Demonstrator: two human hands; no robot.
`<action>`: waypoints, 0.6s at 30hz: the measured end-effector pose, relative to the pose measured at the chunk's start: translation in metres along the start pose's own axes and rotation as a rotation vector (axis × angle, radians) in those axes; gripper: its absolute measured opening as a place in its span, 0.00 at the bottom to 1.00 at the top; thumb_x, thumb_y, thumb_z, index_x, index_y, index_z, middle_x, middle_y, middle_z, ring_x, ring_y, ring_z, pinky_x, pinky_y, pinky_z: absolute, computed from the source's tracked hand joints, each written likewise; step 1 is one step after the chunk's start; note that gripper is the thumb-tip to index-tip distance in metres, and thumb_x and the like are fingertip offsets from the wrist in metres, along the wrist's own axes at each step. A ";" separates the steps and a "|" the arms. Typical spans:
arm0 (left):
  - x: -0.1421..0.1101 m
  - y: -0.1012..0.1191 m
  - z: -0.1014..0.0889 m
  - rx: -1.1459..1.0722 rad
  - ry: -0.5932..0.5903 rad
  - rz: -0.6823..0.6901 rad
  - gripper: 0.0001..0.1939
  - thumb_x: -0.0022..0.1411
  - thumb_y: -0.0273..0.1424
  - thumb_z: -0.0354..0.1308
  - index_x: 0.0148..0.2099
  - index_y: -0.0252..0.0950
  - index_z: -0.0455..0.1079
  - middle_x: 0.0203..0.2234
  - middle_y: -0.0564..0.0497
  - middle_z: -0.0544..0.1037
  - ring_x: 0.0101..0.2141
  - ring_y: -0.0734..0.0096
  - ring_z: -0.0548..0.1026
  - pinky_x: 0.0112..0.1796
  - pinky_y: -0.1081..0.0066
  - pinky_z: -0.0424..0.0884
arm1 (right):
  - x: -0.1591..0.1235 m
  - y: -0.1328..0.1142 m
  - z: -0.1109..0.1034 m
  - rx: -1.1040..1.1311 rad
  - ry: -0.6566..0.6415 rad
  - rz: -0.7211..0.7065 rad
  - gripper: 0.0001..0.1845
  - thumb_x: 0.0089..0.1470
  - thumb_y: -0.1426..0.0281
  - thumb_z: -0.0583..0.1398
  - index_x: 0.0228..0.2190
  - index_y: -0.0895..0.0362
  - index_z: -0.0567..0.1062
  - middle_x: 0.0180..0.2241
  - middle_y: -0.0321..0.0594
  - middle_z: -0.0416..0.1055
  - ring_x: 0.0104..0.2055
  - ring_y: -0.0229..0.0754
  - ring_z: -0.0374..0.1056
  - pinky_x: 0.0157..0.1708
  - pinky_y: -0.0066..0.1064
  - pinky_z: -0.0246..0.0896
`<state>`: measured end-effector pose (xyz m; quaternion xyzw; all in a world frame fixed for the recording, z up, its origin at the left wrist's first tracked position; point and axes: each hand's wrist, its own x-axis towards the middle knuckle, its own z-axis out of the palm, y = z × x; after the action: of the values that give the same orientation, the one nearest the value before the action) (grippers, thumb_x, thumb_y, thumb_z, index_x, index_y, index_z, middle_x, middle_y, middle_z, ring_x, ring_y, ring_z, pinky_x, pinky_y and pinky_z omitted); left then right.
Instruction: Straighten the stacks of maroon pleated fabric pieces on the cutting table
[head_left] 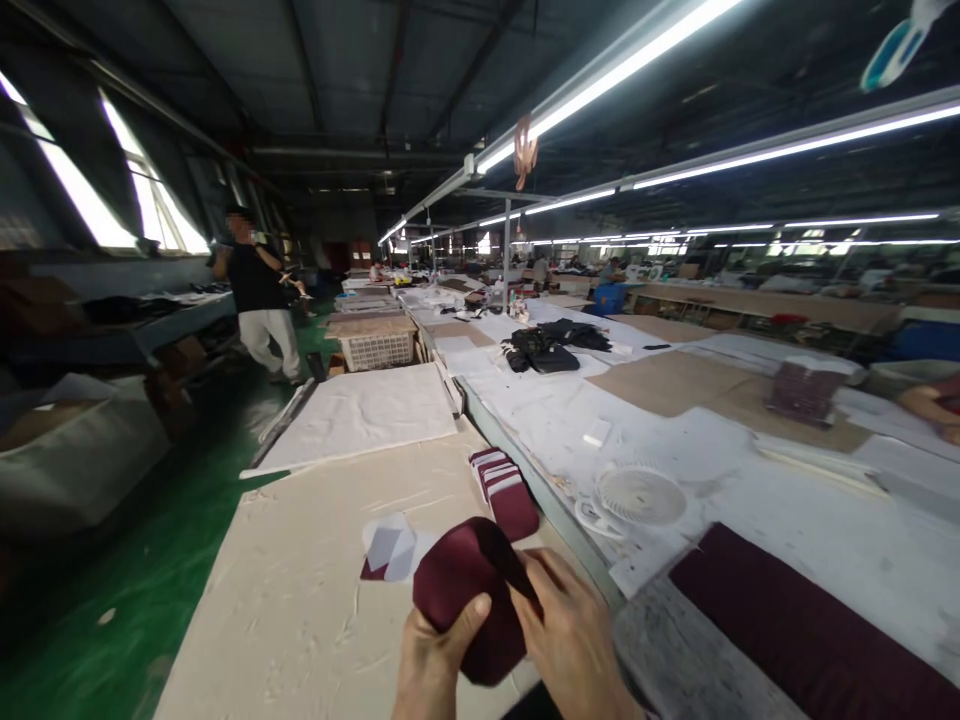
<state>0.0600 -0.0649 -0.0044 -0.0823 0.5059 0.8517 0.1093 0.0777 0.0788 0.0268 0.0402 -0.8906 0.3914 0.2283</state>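
Both hands work at the near edge of the beige padded table (300, 560), low in the head view. Left hand (435, 665) is closed on the maroon fabric piece (469, 590), thumb pressed on its upper face and the fingers hidden beneath, so the cloth is pinched from below and above. Right hand (574, 635) is also closed on the same piece at its right edge, fingers curled over a dark fold line; the two-sided grip looks meant to keep the limp cloth taut and off the table while it is folded or turned. The piece is held just above the table surface, directly in front of the person, rounded end pointing away and to the left; its long axis seems to run from the near right toward the far left, though the hands cover the near end. Just beyond it lies a white paper piece (394, 545) over a maroon scrap, within reach. Further back, a stack of maroon pieces (506, 490) with white edges sits fanned near the table's right edge, apart from the held piece. On the adjoining white table (750, 500) rest a small white fan (637, 495) and a long maroon cloth strip (810, 640). A person in a black top (255, 290) stands in the green aisle, well apart.
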 end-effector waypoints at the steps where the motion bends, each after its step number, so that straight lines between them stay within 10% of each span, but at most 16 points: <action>1: 0.001 -0.001 0.001 0.058 0.034 0.020 0.21 0.42 0.36 0.69 0.39 0.32 0.75 0.35 0.44 0.81 0.39 0.54 0.76 0.43 0.63 0.71 | 0.000 0.000 -0.003 0.136 -0.052 0.092 0.14 0.56 0.68 0.53 0.38 0.59 0.76 0.33 0.48 0.73 0.35 0.49 0.70 0.36 0.37 0.65; 5: 0.004 0.001 -0.002 -0.015 -0.019 -0.081 0.28 0.38 0.36 0.70 0.44 0.33 0.74 0.36 0.42 0.80 0.40 0.49 0.76 0.46 0.57 0.70 | 0.003 -0.002 -0.025 0.812 -0.345 0.442 0.19 0.50 0.66 0.59 0.44 0.60 0.72 0.38 0.43 0.74 0.43 0.48 0.69 0.44 0.36 0.65; 12: 0.013 -0.004 0.011 -0.053 0.016 -0.103 0.29 0.37 0.34 0.71 0.45 0.33 0.73 0.34 0.43 0.81 0.43 0.48 0.75 0.48 0.56 0.69 | -0.005 0.001 -0.005 0.012 0.141 0.023 0.10 0.48 0.74 0.53 0.30 0.57 0.74 0.31 0.46 0.71 0.34 0.48 0.68 0.34 0.36 0.65; 18: 0.020 0.002 0.000 0.080 0.021 -0.144 0.30 0.35 0.34 0.72 0.44 0.34 0.73 0.35 0.44 0.81 0.43 0.48 0.75 0.46 0.57 0.70 | 0.007 0.000 -0.029 0.581 -0.222 0.335 0.13 0.46 0.70 0.58 0.37 0.57 0.74 0.32 0.40 0.73 0.41 0.48 0.69 0.42 0.36 0.64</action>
<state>0.0402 -0.0637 -0.0076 -0.1229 0.5335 0.8198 0.1680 0.0822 0.0997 0.0468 -0.0006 -0.7556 0.6538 0.0417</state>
